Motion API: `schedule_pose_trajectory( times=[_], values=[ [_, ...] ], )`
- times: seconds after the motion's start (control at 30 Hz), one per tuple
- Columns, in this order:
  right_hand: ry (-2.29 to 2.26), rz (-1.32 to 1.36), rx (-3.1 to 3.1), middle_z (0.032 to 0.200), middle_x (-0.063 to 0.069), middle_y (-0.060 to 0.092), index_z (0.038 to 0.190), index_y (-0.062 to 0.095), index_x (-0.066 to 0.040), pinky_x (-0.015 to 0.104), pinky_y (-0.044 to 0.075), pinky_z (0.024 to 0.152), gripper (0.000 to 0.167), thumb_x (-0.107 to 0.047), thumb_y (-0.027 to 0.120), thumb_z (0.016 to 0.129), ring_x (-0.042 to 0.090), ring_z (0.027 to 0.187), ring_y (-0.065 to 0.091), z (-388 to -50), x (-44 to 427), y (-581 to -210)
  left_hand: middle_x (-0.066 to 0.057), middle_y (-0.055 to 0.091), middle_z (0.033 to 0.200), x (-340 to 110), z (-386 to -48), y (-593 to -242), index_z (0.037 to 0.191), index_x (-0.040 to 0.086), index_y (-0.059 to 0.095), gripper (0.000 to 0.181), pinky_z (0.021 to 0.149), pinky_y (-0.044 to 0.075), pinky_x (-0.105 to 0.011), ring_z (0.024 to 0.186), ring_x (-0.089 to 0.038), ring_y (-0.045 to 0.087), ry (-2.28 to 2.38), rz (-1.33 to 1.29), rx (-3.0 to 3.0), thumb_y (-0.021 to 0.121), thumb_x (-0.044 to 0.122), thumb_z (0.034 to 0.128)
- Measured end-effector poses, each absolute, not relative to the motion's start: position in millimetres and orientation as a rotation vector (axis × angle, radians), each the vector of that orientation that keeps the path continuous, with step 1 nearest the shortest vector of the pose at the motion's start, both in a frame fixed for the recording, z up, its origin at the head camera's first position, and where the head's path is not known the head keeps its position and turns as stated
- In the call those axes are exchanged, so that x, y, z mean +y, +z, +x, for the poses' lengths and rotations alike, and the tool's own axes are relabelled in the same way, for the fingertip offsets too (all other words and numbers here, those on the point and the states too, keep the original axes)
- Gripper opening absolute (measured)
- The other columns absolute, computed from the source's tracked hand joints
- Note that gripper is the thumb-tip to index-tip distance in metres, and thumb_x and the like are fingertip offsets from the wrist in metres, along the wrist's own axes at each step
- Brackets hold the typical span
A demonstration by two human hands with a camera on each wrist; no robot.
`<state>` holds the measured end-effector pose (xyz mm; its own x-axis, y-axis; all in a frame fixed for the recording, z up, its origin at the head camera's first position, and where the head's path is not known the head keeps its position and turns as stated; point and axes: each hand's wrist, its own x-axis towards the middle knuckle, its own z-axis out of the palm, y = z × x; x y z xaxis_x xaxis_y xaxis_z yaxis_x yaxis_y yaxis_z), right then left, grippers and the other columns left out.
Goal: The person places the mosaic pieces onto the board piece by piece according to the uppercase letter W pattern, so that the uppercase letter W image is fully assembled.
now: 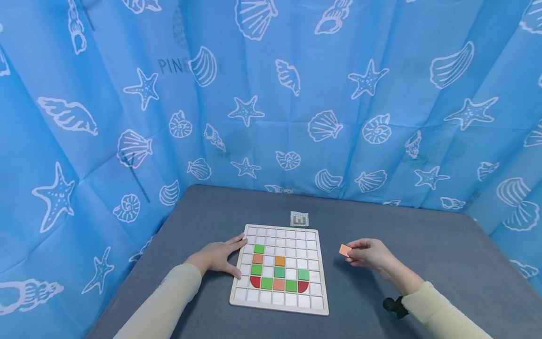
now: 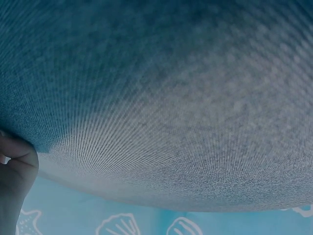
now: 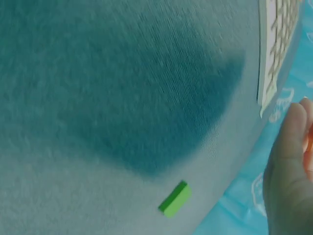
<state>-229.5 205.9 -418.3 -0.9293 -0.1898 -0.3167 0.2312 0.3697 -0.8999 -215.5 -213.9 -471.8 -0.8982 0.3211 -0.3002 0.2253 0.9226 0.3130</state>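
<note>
A white wooden grid board [image 1: 296, 309] lies on the table, bearing several coloured tiles: green, salmon, orange and teal squares, with a red quarter-round [image 1: 255, 281] and another red quarter-round [image 1: 302, 286] in the lowest filled row. My left hand [image 1: 218, 256] rests at the board's left edge, thumb and fingers spread along it. To the right of the board, my right hand [image 1: 370, 253] pinches a salmon-orange square tile [image 1: 345, 250] above the table. In the left wrist view only part of the left hand [image 2: 17, 166] shows at the edge.
A small pattern card [image 1: 299, 219] lies just behind the board. On the grey table [image 1: 220, 202], a green tile [image 3: 175, 199] shows in the right wrist view. A blue shell-print curtain [image 1: 271, 103] hangs around the table's back and left.
</note>
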Motion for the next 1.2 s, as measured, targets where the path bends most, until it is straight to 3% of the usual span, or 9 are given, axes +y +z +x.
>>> schedule_pose_trajectory(
  times=[1.2],
  values=[
    [-1.482,-0.003,2.364,0.081,0.008,0.066,0.101,0.066,0.009,0.034,0.056,0.065,0.012,0.007,0.061,0.090,0.017,0.068,0.063,-219,123,-450,0.007,0.019,0.161,-213,-217,-475,0.155,0.026,0.029,0.104,0.107,0.033,-0.051,0.139,-0.032,0.035,0.364,0.416,2.761,0.074,0.066,0.0702]
  ],
)
